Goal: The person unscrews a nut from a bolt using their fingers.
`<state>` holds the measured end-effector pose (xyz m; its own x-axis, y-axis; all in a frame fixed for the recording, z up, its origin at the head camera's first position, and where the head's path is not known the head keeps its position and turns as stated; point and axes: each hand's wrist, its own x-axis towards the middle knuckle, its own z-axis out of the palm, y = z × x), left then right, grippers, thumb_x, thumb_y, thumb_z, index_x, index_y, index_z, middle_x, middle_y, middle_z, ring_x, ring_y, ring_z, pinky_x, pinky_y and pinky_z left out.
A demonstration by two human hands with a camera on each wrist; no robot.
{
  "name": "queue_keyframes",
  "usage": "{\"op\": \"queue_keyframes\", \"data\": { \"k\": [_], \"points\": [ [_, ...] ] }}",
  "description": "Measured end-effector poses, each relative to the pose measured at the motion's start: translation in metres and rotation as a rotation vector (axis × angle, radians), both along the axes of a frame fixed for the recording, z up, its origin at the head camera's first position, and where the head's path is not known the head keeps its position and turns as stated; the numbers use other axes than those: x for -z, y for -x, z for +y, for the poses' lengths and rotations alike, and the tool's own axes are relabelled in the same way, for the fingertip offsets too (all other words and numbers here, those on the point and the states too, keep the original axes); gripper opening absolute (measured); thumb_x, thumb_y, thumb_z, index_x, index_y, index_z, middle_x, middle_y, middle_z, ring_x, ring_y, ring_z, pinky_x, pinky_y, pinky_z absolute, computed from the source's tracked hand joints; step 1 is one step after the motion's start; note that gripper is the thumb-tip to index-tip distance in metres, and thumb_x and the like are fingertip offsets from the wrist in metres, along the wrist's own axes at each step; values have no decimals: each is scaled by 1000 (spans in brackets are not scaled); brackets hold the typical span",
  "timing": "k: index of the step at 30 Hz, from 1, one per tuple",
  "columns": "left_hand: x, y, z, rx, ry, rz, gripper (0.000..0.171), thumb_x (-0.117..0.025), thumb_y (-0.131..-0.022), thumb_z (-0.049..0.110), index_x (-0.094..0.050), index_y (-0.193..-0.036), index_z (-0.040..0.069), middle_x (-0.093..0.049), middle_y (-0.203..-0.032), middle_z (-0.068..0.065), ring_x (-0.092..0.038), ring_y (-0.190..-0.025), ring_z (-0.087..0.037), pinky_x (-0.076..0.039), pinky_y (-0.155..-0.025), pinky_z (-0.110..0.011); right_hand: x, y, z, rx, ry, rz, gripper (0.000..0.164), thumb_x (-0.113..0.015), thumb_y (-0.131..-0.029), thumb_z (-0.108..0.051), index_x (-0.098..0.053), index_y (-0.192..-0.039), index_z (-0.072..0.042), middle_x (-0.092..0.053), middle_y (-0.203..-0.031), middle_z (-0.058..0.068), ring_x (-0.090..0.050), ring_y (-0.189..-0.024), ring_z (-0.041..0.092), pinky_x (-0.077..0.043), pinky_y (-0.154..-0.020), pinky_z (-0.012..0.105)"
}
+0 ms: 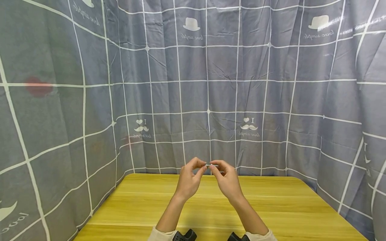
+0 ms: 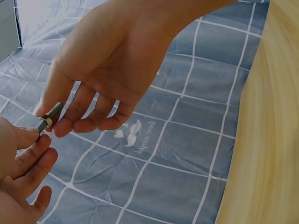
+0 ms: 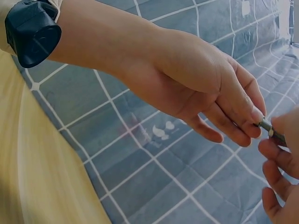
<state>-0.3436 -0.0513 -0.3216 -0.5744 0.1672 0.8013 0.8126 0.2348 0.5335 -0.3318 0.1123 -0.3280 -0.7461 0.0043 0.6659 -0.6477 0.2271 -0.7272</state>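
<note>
Both hands meet above the far edge of the table, joined at a small metal bolt [image 2: 56, 109]. A yellowish nut [image 2: 48, 122] sits around its threaded shank. My left hand [image 1: 187, 180] pinches one end between thumb and fingertips. From the other side, my right hand [image 1: 228, 182] holds the bolt with thumb and index finger close to the nut. In the head view the bolt lies nearly level, its thin shank showing past the right fingertips. Fingers cover both ends of it in part in the wrist views.
Below the hands lies a yellow wood-grain table [image 1: 144, 204]. A grey curtain [image 1: 223, 97] with white grid lines hangs behind it and along both sides. Each wrist wears a black device, such as the left wrist's camera mount [image 3: 35, 35].
</note>
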Motion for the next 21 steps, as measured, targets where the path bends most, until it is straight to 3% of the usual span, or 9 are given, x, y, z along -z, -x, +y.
{"op": "queue_keyframes", "data": {
  "k": [4,7,12,16,21],
  "points": [
    [-1,0,-1,0,0,3,4,-68,-100,5,-69,-104,5,-73,-103,-4,-70,-105,-26,-58,-88,-45,0,1,0,-16,1,20,14,-68,-102,-10,-72,-115,-7,-72,-110,5,-66,-97,25,-55,-84,39],
    [-1,0,-1,2,-2,2,4,-69,-100,4,-69,-104,4,-73,-104,-4,-70,-104,-26,-58,-88,-45,0,1,0,-39,3,38,20,-70,-99,-5,-69,-119,-7,-70,-115,7,-64,-100,26,-54,-88,42],
    [-1,0,-1,4,-1,-2,4,-68,-100,4,-69,-104,5,-73,-103,-4,-70,-105,-27,-58,-88,-46,0,0,0,-47,-3,8,30,-72,-100,-16,-65,-128,-10,-66,-123,8,-64,-106,26,-52,-92,46],
    [-1,0,-1,6,0,-4,4,-68,-100,5,-69,-104,5,-73,-103,-4,-70,-105,-27,-59,-86,-46,1,1,0,-36,-5,-4,22,-68,-103,-22,-70,-120,-8,-70,-117,7,-66,-102,28,-54,-89,41],
    [0,0,-1,9,1,-4,4,-68,-100,4,-69,-104,5,-73,-104,-4,-69,-106,-27,-60,-84,-44,1,2,0,-45,12,32,13,-68,-101,-9,-72,-114,-7,-71,-111,6,-65,-98,28,-54,-87,38]
  ]
}}
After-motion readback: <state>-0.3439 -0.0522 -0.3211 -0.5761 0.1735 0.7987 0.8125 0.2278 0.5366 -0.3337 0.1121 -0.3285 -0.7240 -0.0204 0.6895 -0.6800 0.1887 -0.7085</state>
